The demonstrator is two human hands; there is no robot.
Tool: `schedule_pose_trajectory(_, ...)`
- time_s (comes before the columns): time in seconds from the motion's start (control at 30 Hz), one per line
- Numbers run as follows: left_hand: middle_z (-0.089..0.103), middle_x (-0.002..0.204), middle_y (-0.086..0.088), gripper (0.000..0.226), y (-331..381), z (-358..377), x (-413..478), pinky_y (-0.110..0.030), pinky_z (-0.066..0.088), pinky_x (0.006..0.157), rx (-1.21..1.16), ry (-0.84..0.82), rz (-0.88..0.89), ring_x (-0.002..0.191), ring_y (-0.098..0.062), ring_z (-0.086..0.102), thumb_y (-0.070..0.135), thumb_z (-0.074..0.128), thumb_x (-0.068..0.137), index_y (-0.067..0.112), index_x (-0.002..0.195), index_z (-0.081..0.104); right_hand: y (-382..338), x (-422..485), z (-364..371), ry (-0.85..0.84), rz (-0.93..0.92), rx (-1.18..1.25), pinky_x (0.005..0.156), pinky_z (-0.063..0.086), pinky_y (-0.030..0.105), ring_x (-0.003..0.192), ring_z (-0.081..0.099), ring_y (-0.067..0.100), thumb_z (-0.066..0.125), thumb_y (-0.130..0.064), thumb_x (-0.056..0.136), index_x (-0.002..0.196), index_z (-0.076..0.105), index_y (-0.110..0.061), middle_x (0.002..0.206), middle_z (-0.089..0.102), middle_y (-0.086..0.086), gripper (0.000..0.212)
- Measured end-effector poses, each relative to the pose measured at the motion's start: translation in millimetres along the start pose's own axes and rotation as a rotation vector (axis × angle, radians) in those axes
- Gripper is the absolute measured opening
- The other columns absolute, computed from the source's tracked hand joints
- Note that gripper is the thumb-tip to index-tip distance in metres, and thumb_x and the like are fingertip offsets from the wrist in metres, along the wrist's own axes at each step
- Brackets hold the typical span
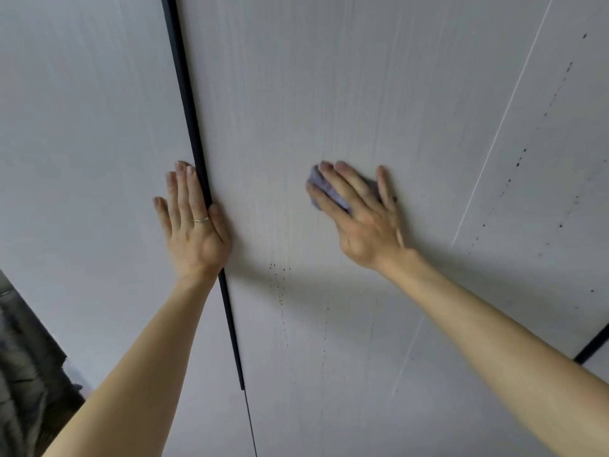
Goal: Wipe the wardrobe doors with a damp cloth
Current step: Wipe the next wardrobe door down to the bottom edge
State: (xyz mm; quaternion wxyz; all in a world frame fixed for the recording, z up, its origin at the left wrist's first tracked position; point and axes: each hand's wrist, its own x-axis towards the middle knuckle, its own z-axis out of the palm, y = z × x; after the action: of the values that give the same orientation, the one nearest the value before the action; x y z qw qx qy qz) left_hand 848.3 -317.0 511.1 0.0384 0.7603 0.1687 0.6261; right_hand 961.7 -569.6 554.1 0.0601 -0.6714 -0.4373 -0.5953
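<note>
While flat beside black edge (184,94), left hand (192,225) straight-fingered; right hand (365,222) splayed over cloth (321,188) on door (296,94).

Wardrobe doors (329,77) pale grey, faint vertical grain streaks. Black strip (184,94) between them. Dark specks (280,291) in dotted trails down doors. Cloth (324,189) lilac-blue. Ring (201,220) silver. Mottled dark grey fabric (19,374) past lower left edge.

No text, label, brand, number or sign can be read; nothing legible is found on the wardrobe doors (329,94) or the cloth (325,189).
</note>
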Motion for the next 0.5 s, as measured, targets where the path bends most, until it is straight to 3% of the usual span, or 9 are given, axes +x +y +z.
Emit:
schedule_pose_trajectory(0.1,0.022,0.164,-0.012,0.054,-1,0,-1,-0.046,0.004,0.125,-0.005,-0.004,-0.003,0.153,-0.028,0.016,0.021,0.027,0.107,0.002,0.157,0.020,1,32,-2,0.096,0.143,0.001,0.119,0.018,0.055,0.147,0.035,0.019,0.052,-0.008,0.094,0.149,0.046,-0.024,0.157,0.037,0.001,0.058)
schedule_pose_trajectory(0.17,0.022,0.164,-0.012,0.054,-2,0,0,-0.047,0.005,0.124,-0.007,-0.011,-0.005,0.153,-0.028,0.015,0.021,0.028,0.106,0.003,0.157,0.019,-17,15,7,0.050,0.150,-0.013,0.120,0.014,0.053,0.148,0.031,0.019,0.053,-0.008,0.091,0.151,0.043,-0.026,0.159,0.033,0.000,0.064)
schedule_pose_trajectory(0.27,0.023,0.164,-0.012,0.054,1,0,2,-0.046,0.006,0.124,0.000,-0.011,-0.013,0.154,-0.024,0.012,0.021,0.029,0.107,0.005,0.157,0.019,-56,-47,25,-0.194,-0.138,-0.073,0.123,0.003,0.049,0.150,0.023,0.017,0.048,-0.007,0.083,0.155,0.032,-0.028,0.162,0.027,-0.006,0.077)
schedule_pose_trajectory(0.37,0.020,0.165,-0.010,0.055,-1,-6,1,-0.042,0.002,0.125,0.009,-0.049,-0.009,0.154,-0.012,0.001,0.021,0.030,0.107,0.006,0.158,0.016,-73,-82,29,-0.368,-0.413,-0.091,0.122,0.005,0.047,0.149,0.024,0.014,0.044,-0.007,0.081,0.155,0.034,-0.028,0.163,0.028,-0.006,0.077)
schedule_pose_trajectory(0.43,0.014,0.166,-0.007,0.058,-7,-8,-6,-0.042,-0.001,0.125,-0.003,-0.097,0.040,0.153,-0.011,-0.002,0.022,0.030,0.107,0.009,0.159,0.010,-71,-70,26,-0.354,-0.391,-0.059,0.120,0.008,0.049,0.148,0.026,0.014,0.043,-0.006,0.083,0.153,0.038,-0.027,0.162,0.028,-0.004,0.074)
schedule_pose_trajectory(0.5,0.010,0.166,-0.003,0.060,-16,-8,-18,-0.045,0.001,0.125,0.004,-0.116,0.092,0.154,-0.014,0.001,0.026,0.029,0.107,0.012,0.160,0.005,-66,-38,21,-0.216,-0.222,-0.036,0.120,0.013,0.051,0.147,0.029,0.015,0.042,-0.007,0.089,0.152,0.042,-0.027,0.161,0.030,-0.003,0.066)
